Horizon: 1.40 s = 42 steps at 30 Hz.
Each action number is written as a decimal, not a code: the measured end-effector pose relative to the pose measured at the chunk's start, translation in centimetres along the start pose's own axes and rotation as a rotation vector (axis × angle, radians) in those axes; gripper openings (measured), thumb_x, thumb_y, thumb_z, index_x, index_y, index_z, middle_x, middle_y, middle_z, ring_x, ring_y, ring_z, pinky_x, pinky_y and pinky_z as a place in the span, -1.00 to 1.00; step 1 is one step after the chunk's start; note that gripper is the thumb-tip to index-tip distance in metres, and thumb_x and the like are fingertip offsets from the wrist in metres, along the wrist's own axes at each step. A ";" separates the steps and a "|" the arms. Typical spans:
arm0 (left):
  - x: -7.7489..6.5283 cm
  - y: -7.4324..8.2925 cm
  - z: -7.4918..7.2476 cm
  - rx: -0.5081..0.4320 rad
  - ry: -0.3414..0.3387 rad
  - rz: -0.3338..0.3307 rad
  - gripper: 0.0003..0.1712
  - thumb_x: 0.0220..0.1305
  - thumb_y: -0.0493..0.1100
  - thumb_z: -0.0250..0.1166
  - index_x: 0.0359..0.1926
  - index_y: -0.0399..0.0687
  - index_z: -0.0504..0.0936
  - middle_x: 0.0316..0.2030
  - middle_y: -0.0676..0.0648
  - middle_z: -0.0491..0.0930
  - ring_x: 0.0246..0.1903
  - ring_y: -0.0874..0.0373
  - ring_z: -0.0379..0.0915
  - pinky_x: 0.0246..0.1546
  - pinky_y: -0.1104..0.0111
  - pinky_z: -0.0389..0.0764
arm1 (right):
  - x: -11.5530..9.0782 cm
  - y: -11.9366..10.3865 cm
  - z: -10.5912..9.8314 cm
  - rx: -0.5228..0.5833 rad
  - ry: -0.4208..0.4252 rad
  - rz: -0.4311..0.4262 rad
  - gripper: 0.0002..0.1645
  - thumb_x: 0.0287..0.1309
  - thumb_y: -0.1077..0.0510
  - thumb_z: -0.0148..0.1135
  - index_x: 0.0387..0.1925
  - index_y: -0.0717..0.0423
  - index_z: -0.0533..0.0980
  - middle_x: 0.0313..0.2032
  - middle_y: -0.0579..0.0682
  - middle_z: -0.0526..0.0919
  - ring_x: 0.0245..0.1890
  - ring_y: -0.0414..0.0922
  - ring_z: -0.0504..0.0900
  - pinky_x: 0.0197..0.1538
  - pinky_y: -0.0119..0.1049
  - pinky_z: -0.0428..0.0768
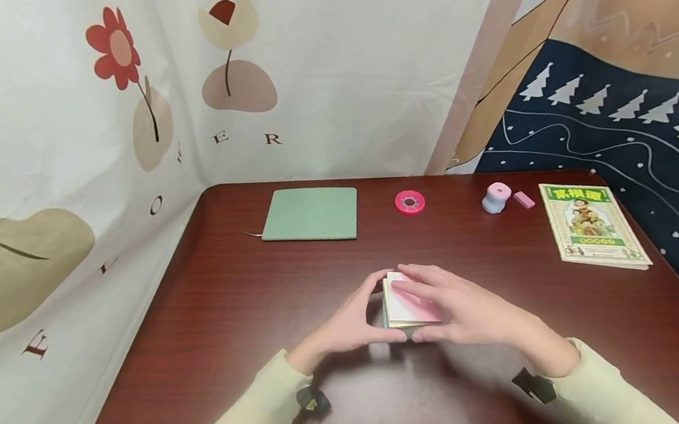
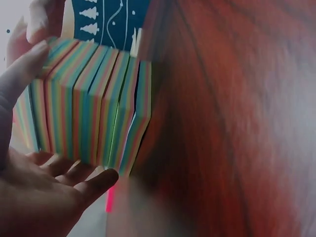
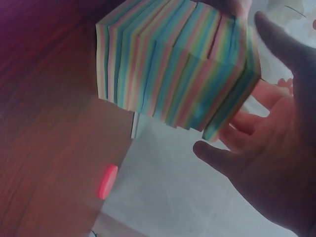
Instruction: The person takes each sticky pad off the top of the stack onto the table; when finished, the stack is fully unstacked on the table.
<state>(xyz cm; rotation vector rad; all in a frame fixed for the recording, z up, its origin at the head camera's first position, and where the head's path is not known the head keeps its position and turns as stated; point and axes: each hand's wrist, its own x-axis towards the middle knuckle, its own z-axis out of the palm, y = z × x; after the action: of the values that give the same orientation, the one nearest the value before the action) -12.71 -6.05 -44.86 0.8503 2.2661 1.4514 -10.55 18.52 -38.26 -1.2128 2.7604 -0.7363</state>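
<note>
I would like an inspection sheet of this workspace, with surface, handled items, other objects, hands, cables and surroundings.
Surface: reddish-brown table with glare near the person.
Job's things: stack of striped paper pads, pale pink on top.
Clutter: green notebook, pink ring, spool-like object, small pink block, illustrated book.
Hands: left hand and right hand hold the stack from either side.
Cables: nothing seen.
Surroundings: flower-printed white fabric; dark-blue fabric with white trees.

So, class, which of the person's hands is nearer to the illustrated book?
Right. The right hand is on the side of the paper stack facing the book; the left hand is on the stack's opposite side, farther away.
</note>
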 end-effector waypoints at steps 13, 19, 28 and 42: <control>0.1 -0.3 0.8 -0.069 0.056 0.013 -0.08 -0.02 0.04 0.56 0.31 0.34 0.23 0.22 0.19 0.37 0.24 0.05 0.34 0.27 0.07 0.34 | 1.0 -0.2 0.1 -0.015 0.059 0.027 -0.18 -0.11 -0.15 0.56 0.24 -0.12 0.51 0.19 -0.11 0.47 0.15 -0.18 0.41 0.02 -0.19 0.58; 0.2 -0.2 0.8 -0.041 0.062 0.016 -0.06 -0.05 0.02 0.58 0.30 0.27 0.24 0.22 0.18 0.38 0.23 0.07 0.36 0.26 0.11 0.35 | 0.6 0.2 -1.0 0.016 0.077 0.036 -0.18 -0.10 -0.12 0.55 0.25 -0.12 0.50 0.17 -0.16 0.46 0.12 -0.19 0.43 0.03 -0.17 0.57; 0.3 -0.3 0.8 0.000 0.071 0.002 -0.06 -0.07 0.05 0.58 0.30 0.23 0.26 0.15 0.16 0.43 0.25 0.16 0.30 0.27 0.10 0.31 | 0.2 6.0 -3.5 0.116 0.201 0.251 -0.20 -0.11 -0.03 0.57 0.22 0.02 0.51 0.16 -0.01 0.50 0.03 -0.05 0.48 -0.02 -0.07 0.52; 0.4 -0.6 0.9 -0.024 0.068 0.006 -0.08 -0.06 0.03 0.58 0.28 0.23 0.26 0.11 0.15 0.45 0.20 0.12 0.34 0.24 0.10 0.34 | 0.0 15.3 0.3 -0.063 0.104 0.539 -0.17 -0.06 -0.05 0.50 0.23 0.22 0.47 0.18 0.23 0.43 0.14 0.17 0.38 0.03 0.25 0.49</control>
<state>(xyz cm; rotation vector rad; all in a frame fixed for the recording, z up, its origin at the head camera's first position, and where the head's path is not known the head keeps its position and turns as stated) -12.68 -5.37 -45.78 0.8130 2.2914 1.5293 -20.96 27.24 -45.22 -0.3955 2.9953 -0.6676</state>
